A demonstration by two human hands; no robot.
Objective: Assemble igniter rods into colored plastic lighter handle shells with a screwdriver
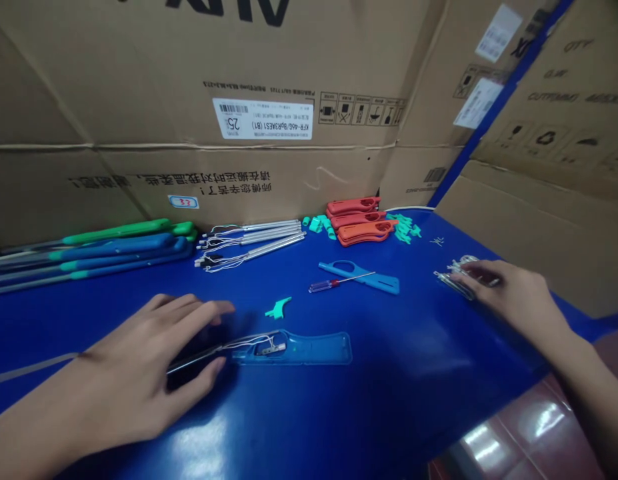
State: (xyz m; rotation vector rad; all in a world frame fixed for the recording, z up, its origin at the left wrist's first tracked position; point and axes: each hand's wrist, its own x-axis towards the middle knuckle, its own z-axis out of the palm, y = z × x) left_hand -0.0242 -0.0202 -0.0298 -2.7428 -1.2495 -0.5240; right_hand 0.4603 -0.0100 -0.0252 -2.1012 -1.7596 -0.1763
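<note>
My left hand [139,367] lies on the blue table [399,400] with its fingers closed around a metal rod [193,360]. The rod's wires run into an open blue handle shell [299,348] just right of the hand. My right hand [509,297] reaches to the table's right side, fingertips pinched on a small heap of silver metal clips [453,275]. Between the hands lie a small teal trigger piece [279,308], a red-handled screwdriver [339,283] and a second blue handle half [361,275].
Cardboard boxes [269,120] wall in the table's back and right. Along the back lie finished green and blue tools [99,250], wired metal rods [253,243], orange handle shells [361,220] and teal small parts [403,228]. Red floor [519,433] shows beyond the near right edge.
</note>
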